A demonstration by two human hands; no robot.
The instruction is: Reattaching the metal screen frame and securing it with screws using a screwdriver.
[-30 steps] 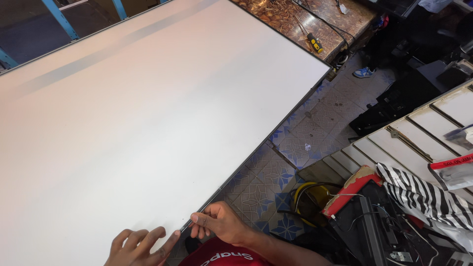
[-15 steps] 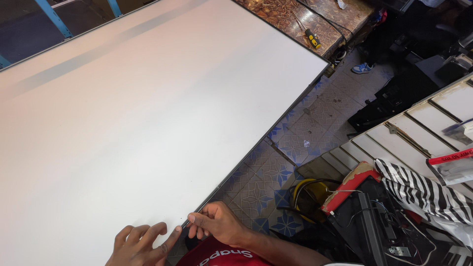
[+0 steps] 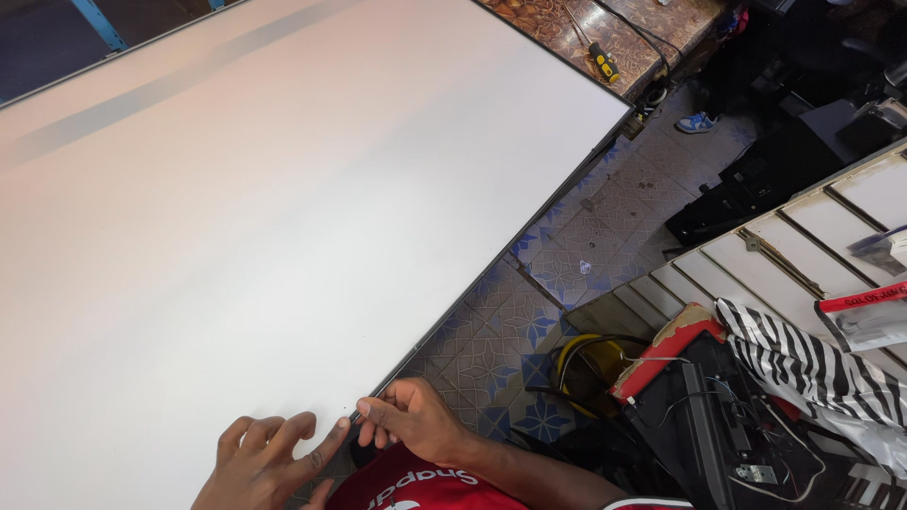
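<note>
A large white flat panel [image 3: 283, 217] with a thin dark frame fills most of the view. My left hand [image 3: 269, 458] rests on its near edge with fingers spread, the index fingertip at the frame. My right hand [image 3: 411, 425] is right beside it, fingers pinched at the dark frame edge [image 3: 361, 408]. Whether something small is between those fingers cannot be made out. My red shirt shows at the bottom.
Blue patterned floor tiles [image 3: 567, 274] lie right of the panel. A yellow-handled screwdriver [image 3: 603, 61] lies on a brown surface at top. A yellow coil [image 3: 590, 364], black equipment [image 3: 737, 425], a zebra-striped cloth [image 3: 812, 364] and a slatted board [image 3: 812, 236] crowd the right.
Both hands stay at the panel's near edge; the left index finger has drawn closer to the right hand's pinch. The view shifted slightly.
</note>
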